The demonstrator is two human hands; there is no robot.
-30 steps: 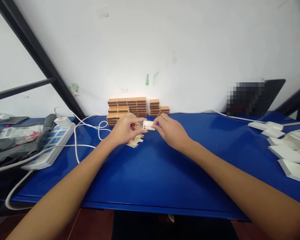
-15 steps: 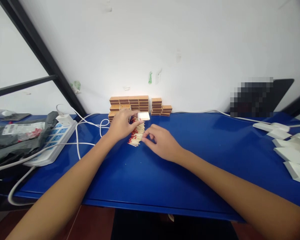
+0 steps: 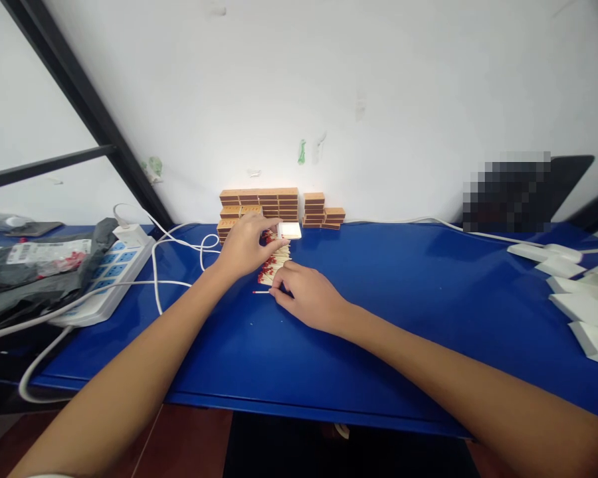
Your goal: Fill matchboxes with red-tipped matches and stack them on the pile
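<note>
Reddish-brown floor (image 3: 194, 431) shows below the near edge of a glossy blue table (image 3: 403, 292), which runs back to a scuffed white wall (image 3: 403, 79). On the left, a dark grey plastic bag (image 3: 34, 292) with a white label lies against a white power strip (image 3: 113, 272) with blue sockets, and white cables (image 3: 155, 279) loop across the tabletop. White angular pieces (image 3: 585, 309) sit at the right edge. Farther back, a dark panel (image 3: 571, 189), partly pixelated, leans on the wall, and a black metal frame (image 3: 77, 93) slants up at the left.

Of the containers, the nearest is a white matchbox tray (image 3: 290, 230); it is too small and pale to tell what it holds. Behind it stand stacked matchboxes (image 3: 279, 199), orange-topped with dark sides, and just to their right a narrower column of boxes (image 3: 313, 211) with a lower stack beside it.

The right hand (image 3: 306, 295) has thumb and forefinger pinched together on the plain end of a single match (image 3: 260, 292), its red head pointing left, just nearer than a heap of loose red-headed matches (image 3: 275, 264). Beyond, the left hand (image 3: 244, 245) clamps the tray's left end between thumb and fingers, next to the heap's far end.
</note>
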